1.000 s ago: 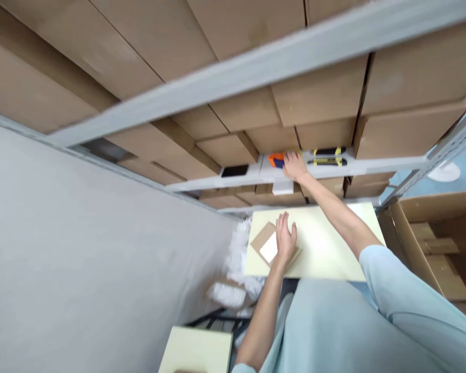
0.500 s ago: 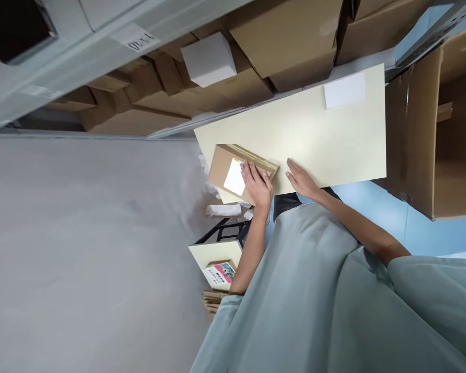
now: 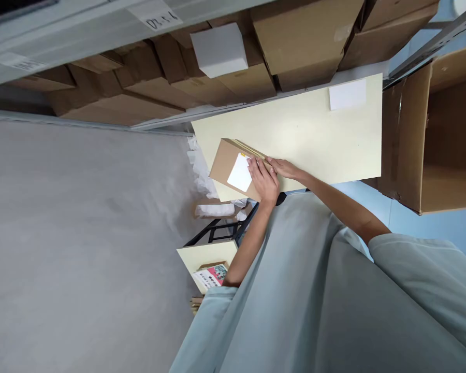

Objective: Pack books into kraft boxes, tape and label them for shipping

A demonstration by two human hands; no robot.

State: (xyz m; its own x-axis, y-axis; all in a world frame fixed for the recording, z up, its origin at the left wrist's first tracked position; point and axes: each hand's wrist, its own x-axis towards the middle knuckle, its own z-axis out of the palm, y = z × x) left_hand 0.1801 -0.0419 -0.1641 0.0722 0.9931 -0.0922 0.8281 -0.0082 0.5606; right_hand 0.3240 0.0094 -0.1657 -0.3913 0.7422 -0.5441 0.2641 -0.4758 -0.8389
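Cardboard box (image 3: pixel 233 168), flat and brown, lies at the near left corner of a pale yellow tabletop (image 3: pixel 314 134) in the head view, with both hands on it. Its white label (image 3: pixel 240 173) faces up just to the left of the left hand (image 3: pixel 264 181), which rests palm down on the box's top with fingers spread flat, pressing rather than grasping; the fingertips touch the label's right edge. Most of the box extends left and forward from this hand. The right hand (image 3: pixel 285 168) comes in from the right, its fingers stretched out and lying against the box's right edge, just beyond the left hand and touching it; whether it pinches the edge or only rests there cannot be told. Far to the right of both hands, near the table's far corner, lies a white sheet (image 3: pixel 347 95). Ahead of the hands, shelves carry brown cartons (image 3: pixel 295 36) and one small white box (image 3: pixel 219 49). Well to the right stands an open carton (image 3: pixel 442 129).
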